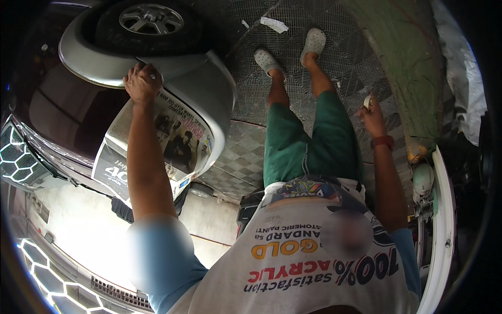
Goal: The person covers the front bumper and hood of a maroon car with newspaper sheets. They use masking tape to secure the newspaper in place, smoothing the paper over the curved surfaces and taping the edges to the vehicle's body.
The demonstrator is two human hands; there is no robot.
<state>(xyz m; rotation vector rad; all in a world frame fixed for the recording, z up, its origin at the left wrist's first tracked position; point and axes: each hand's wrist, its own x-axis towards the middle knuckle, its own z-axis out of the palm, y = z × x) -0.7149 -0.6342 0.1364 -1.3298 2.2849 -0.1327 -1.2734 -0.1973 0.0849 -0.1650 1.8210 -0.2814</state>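
My left hand [142, 85] is closed against the lower edge of a car's grey wheel-arch trim [94, 65], at the top corner of a newspaper sheet [180, 138]. What its curled fingers hold, if anything, is hidden. The newspaper lies over the dark maroon body and the grey bumper [222, 89], partly covered by my left forearm. Off to the right, beside my leg, my right hand [373, 121] is closed round a small pale roll of tape [367, 101].
A tyre with a silver wheel [151, 20] sits above the trim. White paper scraps [274, 24] lie on the patterned floor mat [240, 73] near my grey clogs. Green sheeting [405, 68] and a white curved edge [444, 209] run along the right side.
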